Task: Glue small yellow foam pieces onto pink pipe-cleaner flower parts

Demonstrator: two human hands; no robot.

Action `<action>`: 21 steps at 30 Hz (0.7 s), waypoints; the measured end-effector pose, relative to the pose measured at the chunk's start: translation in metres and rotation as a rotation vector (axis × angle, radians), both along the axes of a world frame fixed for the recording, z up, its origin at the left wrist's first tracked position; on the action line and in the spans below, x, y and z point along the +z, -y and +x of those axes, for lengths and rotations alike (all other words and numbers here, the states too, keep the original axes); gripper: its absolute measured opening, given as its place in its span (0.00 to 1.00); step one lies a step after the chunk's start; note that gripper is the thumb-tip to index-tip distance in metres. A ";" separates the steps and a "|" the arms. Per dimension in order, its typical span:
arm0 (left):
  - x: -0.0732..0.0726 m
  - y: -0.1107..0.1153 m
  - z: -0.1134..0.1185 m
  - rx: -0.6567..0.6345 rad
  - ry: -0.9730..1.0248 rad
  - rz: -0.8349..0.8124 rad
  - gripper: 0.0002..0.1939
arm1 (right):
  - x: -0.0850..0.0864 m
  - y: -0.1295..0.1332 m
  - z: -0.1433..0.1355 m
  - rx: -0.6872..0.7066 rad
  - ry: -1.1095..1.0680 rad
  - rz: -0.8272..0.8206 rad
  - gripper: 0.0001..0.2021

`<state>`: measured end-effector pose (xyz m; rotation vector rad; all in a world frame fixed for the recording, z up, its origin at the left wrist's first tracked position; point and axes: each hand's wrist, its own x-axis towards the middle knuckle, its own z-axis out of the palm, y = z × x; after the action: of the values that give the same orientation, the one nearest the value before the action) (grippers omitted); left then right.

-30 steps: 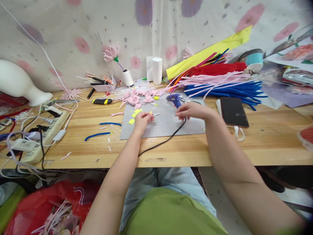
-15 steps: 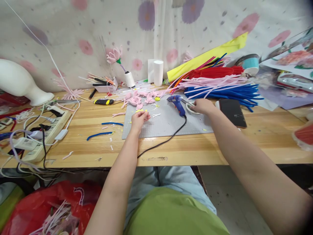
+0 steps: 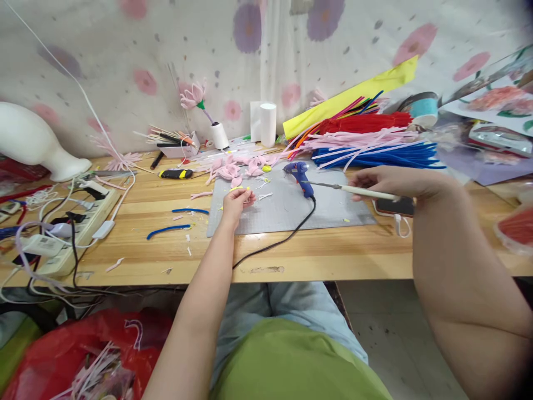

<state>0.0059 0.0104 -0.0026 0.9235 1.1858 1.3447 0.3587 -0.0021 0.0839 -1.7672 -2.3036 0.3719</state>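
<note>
At centre, a mat [image 3: 333, 214] is left open near its edge; scissors [image 3: 346, 189] are held crosswise by the right hand [image 3: 397, 180]; the left hand [image 3: 236, 204] is pinched, contents unclear

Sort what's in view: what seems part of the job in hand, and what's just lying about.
Likely part of the job:
- scissors, held in the right hand
- glue gun
- pink petals
- grey mat

Apparently just lying about:
- yellow-black cutter
- white head form
- blue stems
</note>
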 end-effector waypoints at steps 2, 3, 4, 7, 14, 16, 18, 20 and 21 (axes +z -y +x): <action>-0.001 0.000 0.000 -0.020 0.016 0.011 0.17 | -0.004 0.000 -0.030 0.047 -0.029 -0.020 0.21; -0.001 0.000 0.000 -0.030 0.022 0.018 0.18 | -0.007 -0.001 -0.048 0.077 -0.047 -0.035 0.22; -0.001 0.000 0.000 -0.038 0.026 0.026 0.18 | -0.010 -0.003 -0.067 0.109 -0.066 -0.055 0.23; 0.000 0.000 -0.001 -0.056 0.024 0.051 0.18 | -0.023 -0.011 -0.116 0.197 -0.124 -0.107 0.27; -0.001 -0.002 -0.007 -0.091 0.027 0.088 0.16 | -0.035 -0.030 -0.152 0.267 -0.007 -0.028 0.27; 0.000 -0.002 -0.007 -0.095 0.044 0.093 0.15 | -0.035 -0.032 -0.152 0.275 0.032 -0.012 0.27; 0.000 -0.002 -0.007 -0.092 0.062 0.092 0.15 | -0.035 -0.033 -0.152 0.286 0.052 -0.009 0.27; 0.001 -0.001 -0.006 -0.090 0.068 0.092 0.15 | -0.036 -0.033 -0.152 0.294 0.058 -0.009 0.27; 0.001 -0.001 -0.006 -0.091 0.067 0.092 0.15 | -0.036 -0.033 -0.151 0.296 0.059 -0.008 0.27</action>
<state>0.0002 0.0116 -0.0019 0.9791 1.0255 1.3555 0.2073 0.0309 0.0474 -1.4581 -2.6141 0.3813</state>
